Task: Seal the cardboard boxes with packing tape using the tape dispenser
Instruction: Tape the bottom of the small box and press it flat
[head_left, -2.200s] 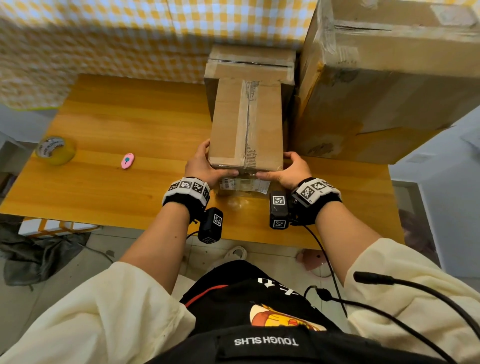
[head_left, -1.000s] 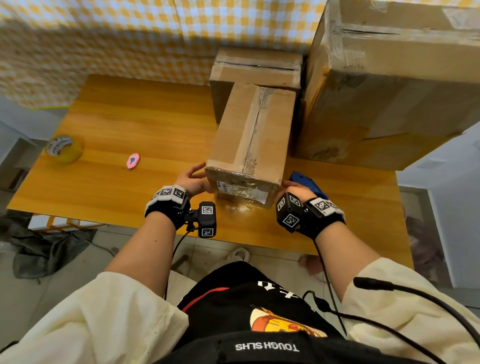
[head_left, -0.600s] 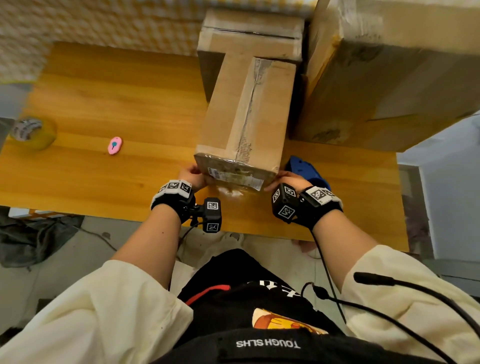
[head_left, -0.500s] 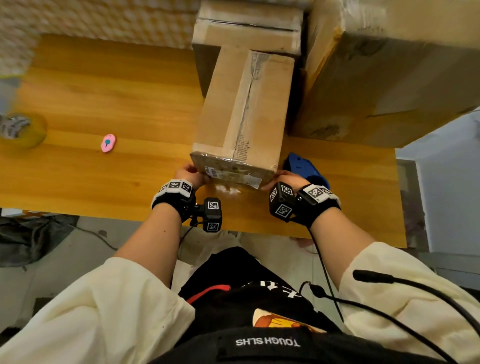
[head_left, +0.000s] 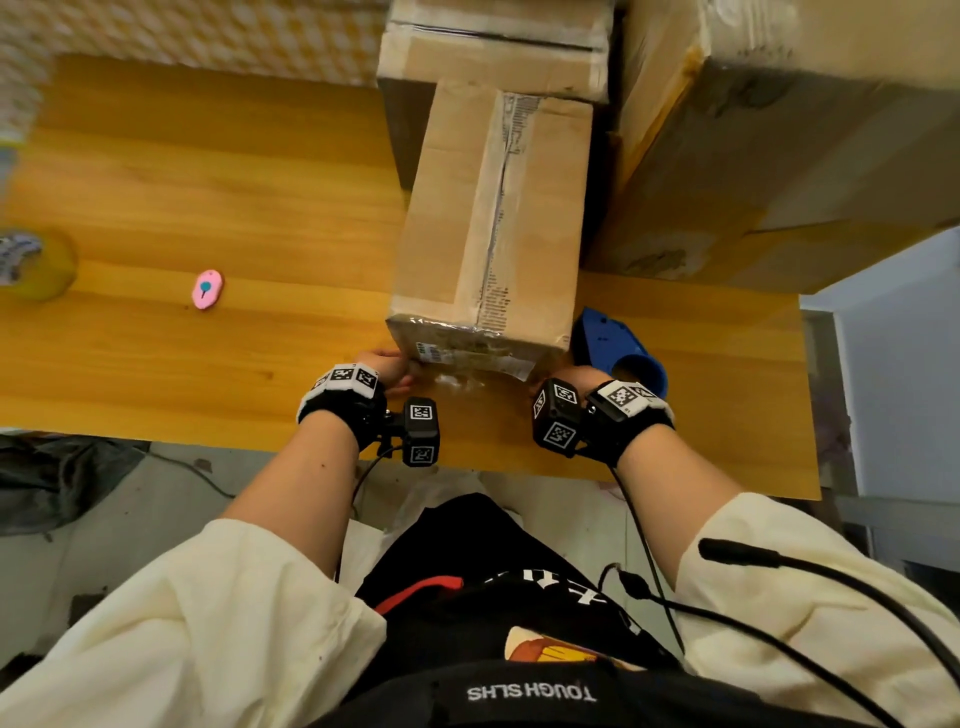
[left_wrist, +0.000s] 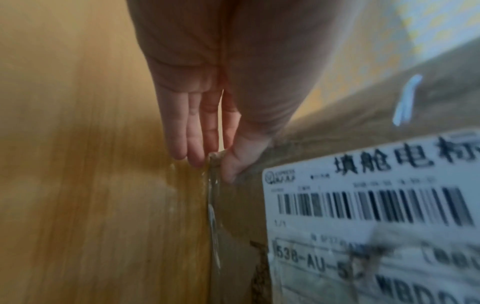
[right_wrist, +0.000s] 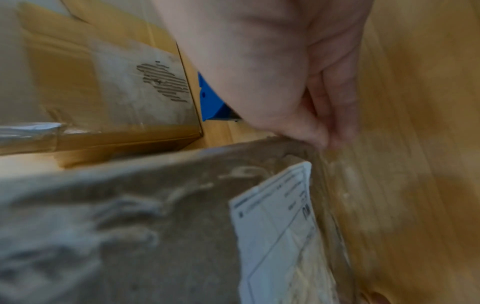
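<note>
Long cardboard box (head_left: 493, 223) on wooden table (head_left: 208, 197), near end tipped up. Left hand (head_left: 387, 366) pinches lower left corner, thumb on label face, fingers (left_wrist: 193, 131) straight underneath. Right hand (head_left: 576, 375) grips lower right corner, fingers curled under edge. Blue tape dispenser (head_left: 615, 345) lies just right of box, untouched.
</note>
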